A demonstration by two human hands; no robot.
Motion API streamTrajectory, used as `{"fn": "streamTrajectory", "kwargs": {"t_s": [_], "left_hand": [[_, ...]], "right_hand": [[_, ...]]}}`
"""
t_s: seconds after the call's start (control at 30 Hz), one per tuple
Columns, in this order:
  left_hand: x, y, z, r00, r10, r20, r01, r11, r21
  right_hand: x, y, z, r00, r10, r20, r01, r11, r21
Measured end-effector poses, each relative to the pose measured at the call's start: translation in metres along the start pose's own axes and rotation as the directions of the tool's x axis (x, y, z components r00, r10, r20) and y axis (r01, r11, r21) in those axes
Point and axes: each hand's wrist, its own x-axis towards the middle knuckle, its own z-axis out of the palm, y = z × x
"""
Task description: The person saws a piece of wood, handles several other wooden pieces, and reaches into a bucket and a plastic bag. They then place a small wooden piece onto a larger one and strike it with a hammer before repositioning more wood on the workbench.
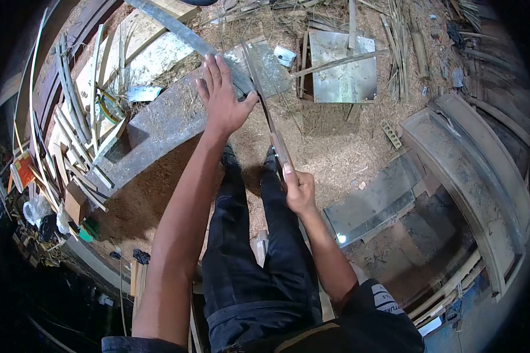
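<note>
My left hand (222, 97) lies with fingers stretched out over a long grey strip (174, 26), its thumb pointing at the blade beside it. The strip slants from the top edge down to my hand, above a wide grey board (171, 117). My right hand (300, 191) is wrapped round the wooden handle of a long, narrow-bladed tool (281, 150). Its blade is seen nearly edge-on and runs up past my left thumb and across the strip's near end. I cannot tell whether the blade is toothed.
Thin wood strips (91, 88) are piled at left. A shiny square sheet (343, 67) lies beyond the blade, near a bundle of sticks (397, 56). A large curved frame (471, 176) and a glossy panel (374, 200) are at right. Shavings cover the floor (330, 159) around my feet.
</note>
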Motion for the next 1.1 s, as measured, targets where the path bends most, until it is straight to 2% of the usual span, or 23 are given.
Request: {"fn": "streamTrajectory", "kwargs": {"t_s": [0.2, 0.27, 0.33, 0.5, 0.6, 0.7, 0.93, 1.1], "left_hand": [[0.000, 0.000, -0.002, 1.000, 0.004, 0.011, -0.003, 1.000, -0.025], [-0.002, -0.002, -0.002, 1.000, -0.005, 0.028, 0.005, 1.000, -0.023], [0.002, -0.002, -0.002, 0.999, -0.009, 0.036, 0.010, 1.000, -0.022], [0.002, -0.003, 0.000, 0.999, -0.015, 0.029, 0.016, 0.999, -0.032], [0.001, -0.004, 0.000, 1.000, -0.010, 0.030, 0.011, 0.999, -0.033], [0.001, -0.003, 0.000, 1.000, 0.001, 0.015, -0.001, 1.000, -0.023], [0.001, 0.002, -0.001, 1.000, -0.009, 0.003, 0.009, 0.999, -0.032], [0.001, 0.002, -0.002, 1.000, -0.022, 0.017, 0.022, 1.000, 0.016]], "right_hand": [[-0.001, -0.019, -0.003, 1.000, 0.015, 0.004, -0.015, 0.999, -0.042], [0.006, -0.018, 0.003, 1.000, 0.024, 0.004, -0.024, 1.000, 0.008], [0.001, -0.013, 0.004, 1.000, -0.012, -0.017, 0.010, 0.997, -0.070], [-0.005, -0.011, 0.002, 0.999, -0.002, -0.036, 0.000, 0.999, -0.053], [0.010, -0.008, 0.009, 1.000, 0.017, -0.019, -0.016, 0.999, 0.051], [-0.009, -0.009, 0.009, 0.998, -0.015, -0.057, 0.013, 0.999, -0.035], [0.002, -0.011, 0.006, 1.000, 0.005, -0.028, -0.005, 1.000, 0.026], [-0.007, -0.006, 0.000, 1.000, -0.024, -0.017, 0.023, 0.999, -0.040]]}}
